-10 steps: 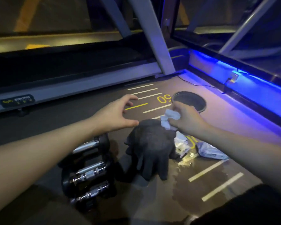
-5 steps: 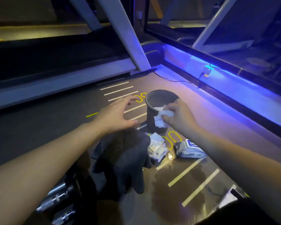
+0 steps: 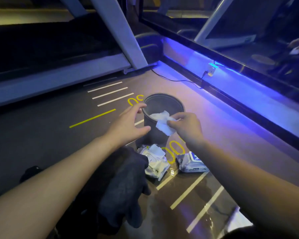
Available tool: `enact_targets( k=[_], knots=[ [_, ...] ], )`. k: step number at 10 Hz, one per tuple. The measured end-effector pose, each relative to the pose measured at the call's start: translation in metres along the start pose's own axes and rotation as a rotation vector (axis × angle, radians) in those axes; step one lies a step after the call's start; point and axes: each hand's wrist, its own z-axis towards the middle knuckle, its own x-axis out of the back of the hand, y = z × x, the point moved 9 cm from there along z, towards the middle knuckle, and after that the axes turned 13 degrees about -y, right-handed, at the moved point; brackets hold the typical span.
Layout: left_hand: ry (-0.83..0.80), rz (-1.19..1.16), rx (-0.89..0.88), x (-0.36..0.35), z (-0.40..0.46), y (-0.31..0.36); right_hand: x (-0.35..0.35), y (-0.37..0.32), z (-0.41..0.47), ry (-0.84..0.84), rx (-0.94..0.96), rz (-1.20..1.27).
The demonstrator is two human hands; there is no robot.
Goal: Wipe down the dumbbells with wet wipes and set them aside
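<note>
Crumpled white wipe (image 3: 162,124) pinched in right hand (image 3: 186,126) over round dark bin (image 3: 178,105); left hand (image 3: 128,125) spread, empty.

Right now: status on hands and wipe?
Right hand pinching used wipe over bin. Left hand open, empty. No dumbbells visible. Nothing blocking.

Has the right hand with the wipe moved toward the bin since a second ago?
Yes. The right hand now holds the wipe at the bin rim; a second ago it was short of the bin, over the dark gloves.
</note>
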Motion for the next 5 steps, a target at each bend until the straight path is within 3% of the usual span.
enact_targets(
  k=[2, 3, 4, 5],
  knots=[
    [0.025, -0.090, 0.029, -0.005, 0.029, -0.013, 0.013, 0.023, 0.017, 0.146, -0.099, 0.175],
    [0.022, -0.128, 0.018, -0.006, 0.034, -0.017, -0.002, 0.020, 0.030, 0.046, -0.038, 0.392],
    [0.026, -0.139, 0.007, -0.008, 0.033, -0.022, -0.024, 0.021, 0.040, -0.137, 0.003, 0.447],
    [0.037, -0.110, 0.018, -0.002, 0.030, -0.024, -0.027, 0.023, 0.036, -0.178, -0.018, 0.317]
  ],
)
